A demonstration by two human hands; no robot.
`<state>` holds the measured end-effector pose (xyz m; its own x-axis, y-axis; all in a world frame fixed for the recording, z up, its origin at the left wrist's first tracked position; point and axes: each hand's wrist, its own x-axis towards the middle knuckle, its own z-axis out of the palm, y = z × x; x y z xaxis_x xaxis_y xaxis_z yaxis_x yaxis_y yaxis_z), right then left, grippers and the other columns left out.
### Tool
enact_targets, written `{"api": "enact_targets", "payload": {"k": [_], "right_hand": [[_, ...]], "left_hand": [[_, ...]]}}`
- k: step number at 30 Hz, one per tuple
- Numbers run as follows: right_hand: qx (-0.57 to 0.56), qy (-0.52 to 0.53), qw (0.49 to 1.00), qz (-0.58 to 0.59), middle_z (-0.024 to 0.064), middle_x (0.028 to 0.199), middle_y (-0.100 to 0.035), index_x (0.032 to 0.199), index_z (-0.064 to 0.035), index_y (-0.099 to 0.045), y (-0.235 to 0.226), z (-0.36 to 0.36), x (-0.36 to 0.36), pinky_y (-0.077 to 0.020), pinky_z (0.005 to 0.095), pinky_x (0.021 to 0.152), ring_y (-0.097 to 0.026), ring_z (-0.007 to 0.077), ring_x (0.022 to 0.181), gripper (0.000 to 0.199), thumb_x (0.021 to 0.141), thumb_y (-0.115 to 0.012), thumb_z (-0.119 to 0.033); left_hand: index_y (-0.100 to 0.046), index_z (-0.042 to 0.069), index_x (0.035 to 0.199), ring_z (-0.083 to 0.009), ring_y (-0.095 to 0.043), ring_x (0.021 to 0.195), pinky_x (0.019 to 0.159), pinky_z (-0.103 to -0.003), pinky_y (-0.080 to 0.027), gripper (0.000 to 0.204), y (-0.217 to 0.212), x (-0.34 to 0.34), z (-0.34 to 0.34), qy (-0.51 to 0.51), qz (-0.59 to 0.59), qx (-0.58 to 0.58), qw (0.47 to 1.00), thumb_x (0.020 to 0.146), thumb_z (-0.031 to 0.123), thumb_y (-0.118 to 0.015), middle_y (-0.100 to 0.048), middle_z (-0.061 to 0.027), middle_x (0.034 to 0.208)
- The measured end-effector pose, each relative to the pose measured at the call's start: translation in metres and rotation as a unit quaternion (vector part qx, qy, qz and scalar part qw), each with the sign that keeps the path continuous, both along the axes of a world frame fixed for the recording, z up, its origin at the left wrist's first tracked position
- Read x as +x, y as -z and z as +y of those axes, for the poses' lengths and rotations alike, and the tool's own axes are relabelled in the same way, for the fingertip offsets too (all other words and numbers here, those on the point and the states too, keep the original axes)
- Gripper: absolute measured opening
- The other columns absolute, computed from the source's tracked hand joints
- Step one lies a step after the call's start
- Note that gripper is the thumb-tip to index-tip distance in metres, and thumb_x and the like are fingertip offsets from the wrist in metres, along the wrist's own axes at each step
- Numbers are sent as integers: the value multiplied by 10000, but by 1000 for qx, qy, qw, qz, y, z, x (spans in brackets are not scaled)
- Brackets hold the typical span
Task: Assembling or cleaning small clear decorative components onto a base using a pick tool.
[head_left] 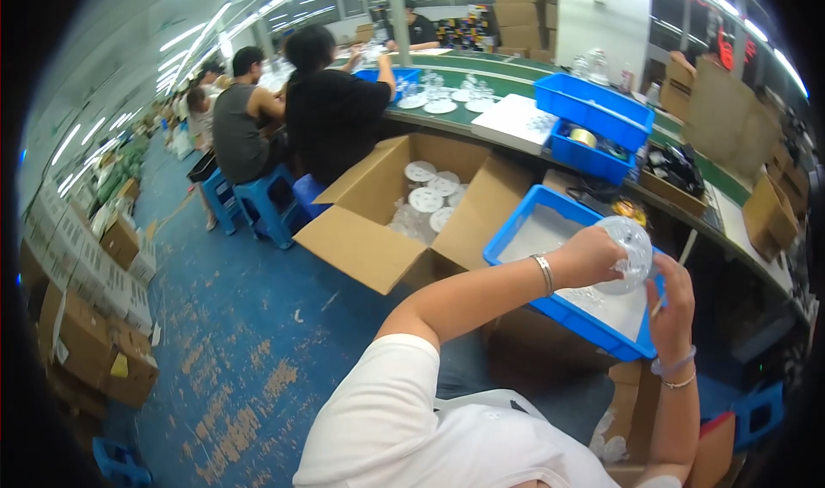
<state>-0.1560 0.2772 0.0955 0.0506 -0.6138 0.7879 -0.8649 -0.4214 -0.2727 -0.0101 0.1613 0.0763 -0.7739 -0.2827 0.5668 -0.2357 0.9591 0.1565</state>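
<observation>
A clear round plastic piece point(629, 249) is raised over a blue tray point(534, 306). My left hand point(591, 256) is closed, its curled fingers against the piece's near left side; what the fingertips pinch is hidden. At the piece's right edge, my right hand point(675, 297) has its fingers bent around the rim, the thumb lower down. White lining and small clear bits lie in the tray beneath both hands. Left of the tray, an open cardboard box point(361, 240) holds several white perforated discs point(425, 199) with clear plastic parts.
Blue bins point(593, 110) are stacked on the green workbench point(507, 76), near a white box point(514, 120). Clear parts on white discs point(440, 106) stand farther along it. Co-workers point(331, 101) sit on blue stools at the left. Another carton point(632, 402) lies below the tray.
</observation>
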Motion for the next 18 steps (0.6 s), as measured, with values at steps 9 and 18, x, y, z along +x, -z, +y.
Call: {"api": "enact_targets", "payload": {"k": [9,18], "right_hand": [[76,91,982,148,145,711,-521,796,-15,-515,0,33,-40,-402,351,561,-493,306,661,168,674,-611,-81],[61,195,979,25,140,607,-523,661,-27,-508,9,79,-103,-416,360,515,-518,281,577,139,678,-583,-143]], "left_hand": [[-551,67,783,-253,-551,729,722,-331,-403,259,-20,-67,25,125,-94,-56,986,630,254,-646,-583,-86,692],[-548,94,907,-227,-481,957,846,-356,-332,310,-27,-150,46,318,33,-31,947,634,184,-664,-542,-68,1009]]}}
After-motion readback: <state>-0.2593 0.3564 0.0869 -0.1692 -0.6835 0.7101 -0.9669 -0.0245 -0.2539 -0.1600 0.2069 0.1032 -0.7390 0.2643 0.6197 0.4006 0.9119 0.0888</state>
